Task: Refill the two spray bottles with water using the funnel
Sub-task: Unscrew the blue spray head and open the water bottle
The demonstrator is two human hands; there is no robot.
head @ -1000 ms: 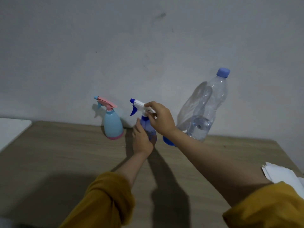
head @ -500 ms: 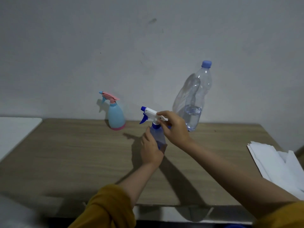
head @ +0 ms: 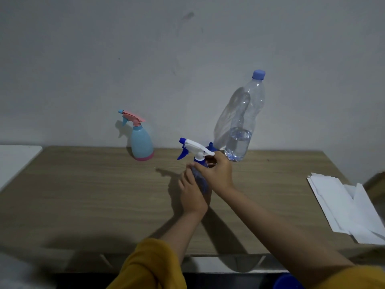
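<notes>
A clear blue spray bottle [head: 200,180] with a white and blue trigger head [head: 192,148] stands near the middle of the wooden table [head: 83,195]. My left hand [head: 192,193] wraps its body from the left. My right hand [head: 216,173] grips its blue collar just under the head. A light blue spray bottle [head: 141,142] with a pink head stands at the back by the wall. A tall clear water bottle [head: 242,124] with a blue cap stands at the back right, about a third full. The tip of a blue funnel [head: 210,146] shows behind my right hand.
A stack of white paper sheets [head: 345,205] lies on the table's right side. A white surface [head: 14,161] adjoins the table on the left. A blue object [head: 285,281] peeks in at the bottom edge. The grey wall stands right behind the bottles.
Both hands have brought the blue spray bottle from the back of the table toward the middle, away from the water bottle. The funnel tip now shows behind it.
</notes>
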